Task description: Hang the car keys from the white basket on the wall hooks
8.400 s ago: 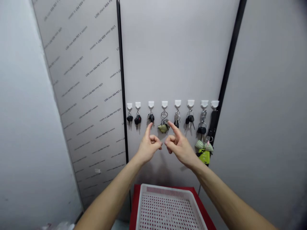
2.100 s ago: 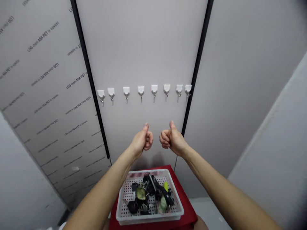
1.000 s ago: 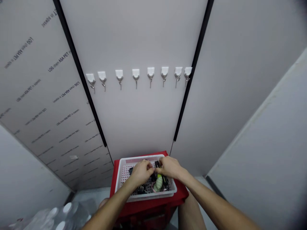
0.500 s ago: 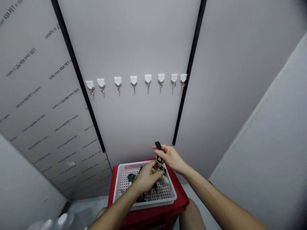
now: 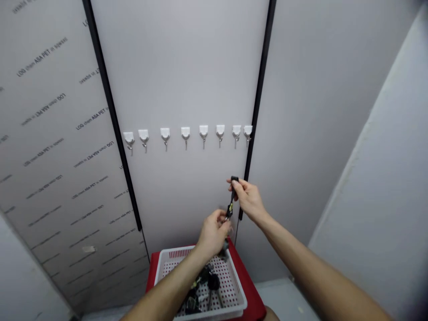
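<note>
My right hand (image 5: 249,199) pinches the top loop of a keychain (image 5: 230,207) with a black strap and a yellow detail, held up in front of the wall. Lower down, the fingers of my left hand (image 5: 213,232) close on the keychain's metal ring end. Something dark and blurred dangles beneath my left hand, over the basket. A white perforated plastic basket (image 5: 241,290) lies below, partly covered by my left forearm. Inside it is a jumble of dark keychains (image 5: 213,281), with thin metal pieces among them.
Several white adhesive hooks (image 5: 185,133) run in a row across the pale wall panel. Black strips (image 5: 264,62) border that panel on both sides. The basket rests on a red stool-like surface (image 5: 249,292). Printed panelling (image 5: 60,147) stands at the left.
Both hands have risen out of the basket with the keychain, my right hand moving up and right. The strap is now stretched between them. The view has tilted upward.
</note>
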Demonstrator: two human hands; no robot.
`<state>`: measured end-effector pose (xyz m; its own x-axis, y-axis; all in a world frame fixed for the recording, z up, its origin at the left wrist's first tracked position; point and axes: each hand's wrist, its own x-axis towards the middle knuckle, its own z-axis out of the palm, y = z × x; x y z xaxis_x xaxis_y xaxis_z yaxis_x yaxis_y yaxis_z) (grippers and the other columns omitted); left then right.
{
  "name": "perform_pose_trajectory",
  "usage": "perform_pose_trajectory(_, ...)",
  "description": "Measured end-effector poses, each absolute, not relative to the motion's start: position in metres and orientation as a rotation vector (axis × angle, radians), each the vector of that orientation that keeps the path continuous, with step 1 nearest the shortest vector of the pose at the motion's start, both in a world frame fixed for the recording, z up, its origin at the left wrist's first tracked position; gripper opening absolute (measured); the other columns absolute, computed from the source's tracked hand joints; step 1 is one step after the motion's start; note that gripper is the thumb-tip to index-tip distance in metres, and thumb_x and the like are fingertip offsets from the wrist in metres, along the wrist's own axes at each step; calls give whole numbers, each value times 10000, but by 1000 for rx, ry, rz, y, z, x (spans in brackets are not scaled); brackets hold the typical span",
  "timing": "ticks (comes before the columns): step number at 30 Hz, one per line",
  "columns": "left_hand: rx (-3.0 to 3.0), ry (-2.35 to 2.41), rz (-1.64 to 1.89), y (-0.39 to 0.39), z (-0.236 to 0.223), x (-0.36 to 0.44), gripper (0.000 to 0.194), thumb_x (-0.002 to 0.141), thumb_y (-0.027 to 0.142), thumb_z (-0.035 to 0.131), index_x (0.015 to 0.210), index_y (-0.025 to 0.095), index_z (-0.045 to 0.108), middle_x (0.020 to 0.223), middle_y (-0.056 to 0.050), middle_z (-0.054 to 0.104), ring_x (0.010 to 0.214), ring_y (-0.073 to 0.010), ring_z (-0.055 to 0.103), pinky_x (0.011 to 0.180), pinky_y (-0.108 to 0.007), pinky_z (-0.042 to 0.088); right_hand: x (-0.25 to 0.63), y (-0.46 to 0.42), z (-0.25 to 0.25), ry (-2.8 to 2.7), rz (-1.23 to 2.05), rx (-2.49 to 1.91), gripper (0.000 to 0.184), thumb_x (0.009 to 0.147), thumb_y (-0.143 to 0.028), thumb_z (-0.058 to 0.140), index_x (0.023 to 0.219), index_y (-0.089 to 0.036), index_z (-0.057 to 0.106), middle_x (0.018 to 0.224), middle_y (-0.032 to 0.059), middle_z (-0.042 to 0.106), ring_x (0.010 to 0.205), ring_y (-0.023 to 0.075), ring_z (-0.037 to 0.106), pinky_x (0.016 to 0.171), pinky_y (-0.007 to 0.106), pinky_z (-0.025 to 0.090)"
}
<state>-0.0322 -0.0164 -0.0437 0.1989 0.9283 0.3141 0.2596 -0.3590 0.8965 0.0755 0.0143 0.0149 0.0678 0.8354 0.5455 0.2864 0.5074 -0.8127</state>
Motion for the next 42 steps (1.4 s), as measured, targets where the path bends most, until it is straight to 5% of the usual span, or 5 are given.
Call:
perform_pose_trajectory(13,1996,1087,1180,28,50,22,319,621,191,460,937,169,421,749,-3,530,556,-59,476,575,-196,387,123,78,100,-1230,195,-1196,312,668,-320,335,703,-99,553,533,22,518,318,39,361,340,180,343)
perform_pose_trajectory(21,2082,1163,1132,35,60,26,265,624,199,447,883,154,479,737,-15,545,585,-77,486,588,-204,389,128,87,111,-1386,54,-1372,306,687,-302,328,637,-100,552,540,56,554,323,59,410,365,189,354)
perform_pose_trajectory(28,2103,1143,1067,34,57,26,249,617,194,455,858,148,496,780,-26,552,580,-75,489,577,-200,392,128,89,115,-1540,-225,-1579,293,700,-266,331,602,-108,557,549,86,561,551,148,531,521,239,389)
perform_pose_trajectory(35,2130,1147,1017,33,63,23,250,613,199,452,853,146,499,788,-33,554,587,-80,496,576,-203,390,128,95,122,-1604,-55,-1655,300,695,-275,309,572,-125,539,506,57,543,429,124,491,463,246,378)
perform_pose_trajectory(42,2173,1099,980,24,59,18,272,597,210,470,858,141,504,836,-43,546,633,-91,486,600,-214,386,127,86,109,-1639,-71,-1736,331,695,-331,288,594,-131,531,529,77,529,535,155,507,493,251,368)
